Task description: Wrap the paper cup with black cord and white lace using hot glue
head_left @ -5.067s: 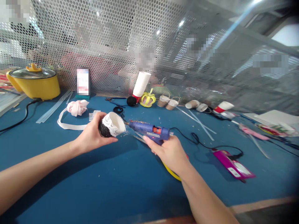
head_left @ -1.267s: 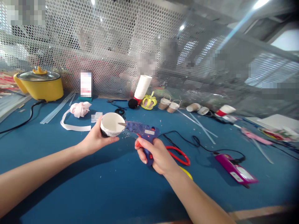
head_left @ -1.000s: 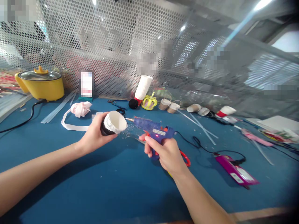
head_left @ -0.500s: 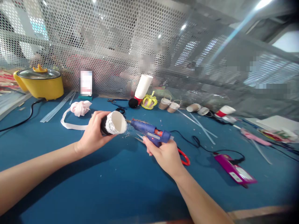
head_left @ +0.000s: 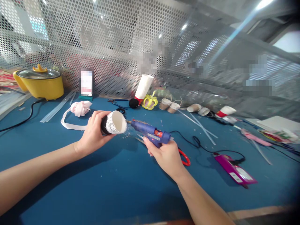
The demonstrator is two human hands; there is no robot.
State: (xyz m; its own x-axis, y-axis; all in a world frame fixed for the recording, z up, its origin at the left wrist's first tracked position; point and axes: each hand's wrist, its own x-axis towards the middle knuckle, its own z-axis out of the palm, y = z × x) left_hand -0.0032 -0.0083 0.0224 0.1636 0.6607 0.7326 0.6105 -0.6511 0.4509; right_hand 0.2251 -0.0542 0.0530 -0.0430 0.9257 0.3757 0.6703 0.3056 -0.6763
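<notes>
My left hand (head_left: 92, 133) is wrapped round a small paper cup (head_left: 114, 123), black outside with a band of white lace at its rim, tipped on its side with the mouth facing right. My right hand (head_left: 167, 154) grips a blue hot glue gun (head_left: 150, 133) with an orange trigger. The gun's metal nozzle points left and touches the cup's rim. Both are held just above the blue table (head_left: 98, 184). A black cord (head_left: 199, 144) runs right from the gun.
Red-handled scissors (head_left: 184, 157) lie under my right hand. A magenta power strip (head_left: 234, 172) sits to the right. A pink ribbon bundle (head_left: 78, 109), glue sticks (head_left: 56, 107) and a yellow pot (head_left: 39, 82) are at the left. Paper cups (head_left: 172, 105) and a yellow crown (head_left: 149, 101) line the mesh wall (head_left: 112, 47).
The cup has been turned from mouth-up onto its side. The glue gun has tilted from upright to lying level, and its nozzle has come back against the cup's rim.
</notes>
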